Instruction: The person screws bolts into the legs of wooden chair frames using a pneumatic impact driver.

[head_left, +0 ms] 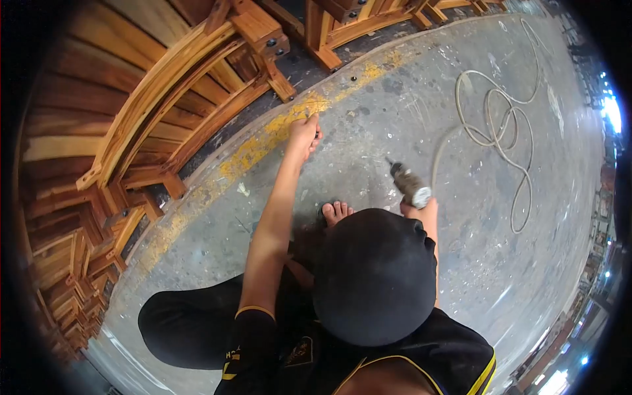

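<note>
My right hand is wrapped round a drill, a dark-bodied tool with a pale round rear end. Its thin bit points up and to the left, above the concrete floor. Ahead of me, over the yellow floor stripe, my left hand is closed. A bit of something dark shows at its fingers, too small to name. Beyond that hand lies a small round black piece on the floor. Nearest to my left hand is the leg of a slatted wooden piece of furniture.
A pale hose lies in loops on the concrete floor to the right and runs toward the drill. More wooden furniture stands in a row along the yellow stripe. My bare foot rests just ahead of me.
</note>
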